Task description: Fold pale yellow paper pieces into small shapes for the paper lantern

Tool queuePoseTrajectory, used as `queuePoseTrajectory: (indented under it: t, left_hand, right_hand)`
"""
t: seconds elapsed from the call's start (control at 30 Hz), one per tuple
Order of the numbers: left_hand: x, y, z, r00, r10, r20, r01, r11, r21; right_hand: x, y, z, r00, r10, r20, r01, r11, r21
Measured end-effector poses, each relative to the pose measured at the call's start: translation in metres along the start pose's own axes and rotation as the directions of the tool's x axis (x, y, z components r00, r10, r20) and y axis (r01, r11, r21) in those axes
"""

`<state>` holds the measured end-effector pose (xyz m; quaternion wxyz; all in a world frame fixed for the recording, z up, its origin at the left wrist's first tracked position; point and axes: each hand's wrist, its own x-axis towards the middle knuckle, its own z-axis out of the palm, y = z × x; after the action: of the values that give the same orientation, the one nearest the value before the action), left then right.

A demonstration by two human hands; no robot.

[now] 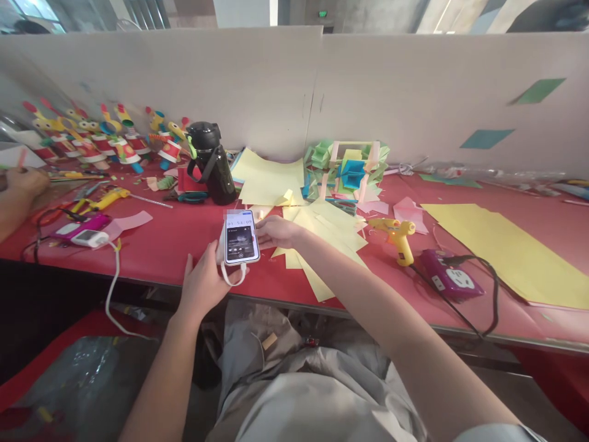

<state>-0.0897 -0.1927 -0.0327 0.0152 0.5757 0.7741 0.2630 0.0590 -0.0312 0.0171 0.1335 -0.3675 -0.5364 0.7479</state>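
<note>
A white-cased smartphone (240, 239) with a lit screen showing a timer is held up over the front edge of the red table, a white cable plugged into its lower end. My left hand (209, 279) grips it from the lower left, with its fingers partly hidden behind it. From the other side, my right hand (278, 232) is closed at the phone's right edge, fingertips against it. Pale yellow paper sheets (322, 224) lie beneath and beside my right hand. A black bottle (214, 166) stands just beyond the phone.
Several paper-cup bird figures (122, 147) stand at the back left. Behind the sheets sits a folded-paper frame model (354, 169). A yellow glue gun (400, 236) and purple power socket (453, 276) lie right. Another person's hand (25, 184) is at far left.
</note>
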Motion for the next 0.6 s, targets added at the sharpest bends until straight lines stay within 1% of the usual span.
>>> queuePoseTrajectory:
  t: [0.03,0.07,0.13,0.2,0.23,0.3,0.37,0.47,0.53,0.6]
  left_hand:
    - [0.0,-0.004,-0.002,0.999,0.026,0.039,-0.025,1.0,-0.006]
    - [0.0,-0.008,-0.005,0.998,0.031,0.047,-0.031,1.0,-0.006]
    - [0.003,-0.014,-0.008,0.999,0.035,0.019,-0.035,0.999,-0.008]
    - [0.008,-0.019,-0.01,0.999,0.042,-0.008,-0.042,0.999,-0.021]
    - [0.012,-0.022,-0.01,0.999,0.039,-0.021,-0.04,0.999,-0.03]
    - [0.019,-0.03,-0.01,0.998,0.005,-0.062,-0.008,0.999,-0.048]
    - [0.028,-0.038,-0.01,0.996,-0.021,-0.089,0.014,0.997,-0.079]
    - [0.043,-0.052,-0.011,0.991,-0.067,-0.117,0.052,0.991,-0.125]
    - [0.052,-0.061,-0.012,0.988,-0.085,-0.126,0.07,0.99,-0.122]
    - [0.061,-0.072,-0.013,0.989,-0.076,-0.127,0.06,0.99,-0.126]
  right_hand:
    - [0.0,0.0,-0.002,1.0,-0.006,0.009,0.006,0.999,-0.033]
    - [-0.001,0.0,-0.003,1.0,-0.013,0.018,0.014,0.998,-0.06]
    - [0.0,0.0,-0.005,0.999,-0.041,0.023,0.043,0.995,-0.084]
    - [0.003,0.001,-0.003,0.997,-0.079,0.012,0.079,0.994,-0.076]
    - [0.005,0.002,-0.001,0.996,-0.087,0.025,0.088,0.994,-0.064]
    - [0.012,0.003,0.004,0.994,-0.105,0.011,0.105,0.994,-0.038]
    - [0.021,0.004,0.01,0.992,-0.116,-0.046,0.115,0.993,-0.021]
    - [0.035,0.004,0.017,0.987,-0.125,-0.101,0.128,0.991,0.024]
    - [0.042,0.004,0.018,0.986,-0.133,-0.101,0.136,0.991,0.019]
    - [0.048,0.004,0.018,0.986,-0.136,-0.095,0.136,0.991,-0.011]
